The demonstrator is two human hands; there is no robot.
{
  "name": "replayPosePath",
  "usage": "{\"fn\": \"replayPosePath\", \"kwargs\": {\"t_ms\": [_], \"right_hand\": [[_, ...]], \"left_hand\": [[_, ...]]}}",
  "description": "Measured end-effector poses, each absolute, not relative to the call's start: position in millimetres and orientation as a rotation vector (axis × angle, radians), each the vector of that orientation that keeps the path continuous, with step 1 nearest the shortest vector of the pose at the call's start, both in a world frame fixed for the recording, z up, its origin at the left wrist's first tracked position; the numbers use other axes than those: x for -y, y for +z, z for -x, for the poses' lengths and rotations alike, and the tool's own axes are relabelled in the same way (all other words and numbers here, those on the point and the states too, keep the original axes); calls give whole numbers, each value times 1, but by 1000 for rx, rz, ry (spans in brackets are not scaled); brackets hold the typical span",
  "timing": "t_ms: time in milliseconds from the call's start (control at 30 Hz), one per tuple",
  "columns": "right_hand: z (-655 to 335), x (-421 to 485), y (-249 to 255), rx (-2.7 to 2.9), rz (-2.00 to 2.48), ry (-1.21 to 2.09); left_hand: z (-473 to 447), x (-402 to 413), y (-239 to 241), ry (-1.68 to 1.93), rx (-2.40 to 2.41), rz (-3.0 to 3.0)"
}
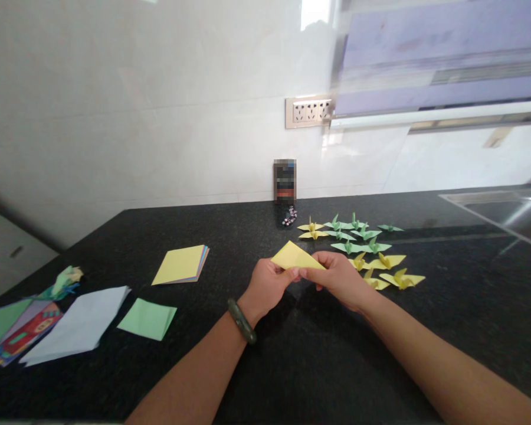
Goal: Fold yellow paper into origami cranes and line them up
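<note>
Pinching a folded yellow paper triangle [294, 257] between them, the left hand [268, 286] and the right hand [338, 277] hold it just above the black speckled stone surface [318, 354]. Each grip is closed, thumb pressed over fingertips, on the paper's lower edge. The left grip has the middle of that edge and the right grip the corner beside it, so the two grips almost touch. The free corner and the peak stick out to the left of the grips and beyond them, unsupported.

The sheet looks thin and layered. With both grips crowded onto one stretch of edge, the layers could slide over each other, and the edges would then no longer line up. A pull in opposite directions could tear the paper at the fold. A heavy pinch could leave a stray crease.

A cluster of small folded paper cranes in yellow and green [363, 248] lies on the surface just beyond and to the right of the right grip. A careless sweep of that hand or forearm could flatten or scatter them.

To the left of the left grip, well apart, lie a stack of coloured square sheets with yellow on top [180, 265] and a loose pale green sheet [147, 319]. A dark green bangle [242, 320] circles the left wrist and could drag across the surface.
</note>
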State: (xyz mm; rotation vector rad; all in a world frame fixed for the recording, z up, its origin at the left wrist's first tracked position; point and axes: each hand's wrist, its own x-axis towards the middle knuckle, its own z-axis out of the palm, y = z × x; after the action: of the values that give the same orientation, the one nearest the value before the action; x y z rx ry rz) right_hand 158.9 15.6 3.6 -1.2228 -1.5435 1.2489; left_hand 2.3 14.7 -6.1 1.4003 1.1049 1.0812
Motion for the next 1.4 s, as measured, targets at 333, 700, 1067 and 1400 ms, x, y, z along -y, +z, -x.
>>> {"fn": "replayPosePath", "kwargs": {"t_ms": [333, 700, 1067, 1400], "right_hand": [[-167, -21, -1, 1646, 1242, 1239], [-192, -30, 19, 1771, 1328, 1224], [-167, -21, -4, 1763, 1219, 1378], [-151, -9, -1, 1724, 1298, 1337]], "left_hand": [[-2, -14, -6, 1074, -1117, -1437], [1, -19, -6, 1037, -1167, -1307], [-1, -18, -6, 1061, -1106, -1347], [1, -20, -13, 1173, -1283, -1610]]}}
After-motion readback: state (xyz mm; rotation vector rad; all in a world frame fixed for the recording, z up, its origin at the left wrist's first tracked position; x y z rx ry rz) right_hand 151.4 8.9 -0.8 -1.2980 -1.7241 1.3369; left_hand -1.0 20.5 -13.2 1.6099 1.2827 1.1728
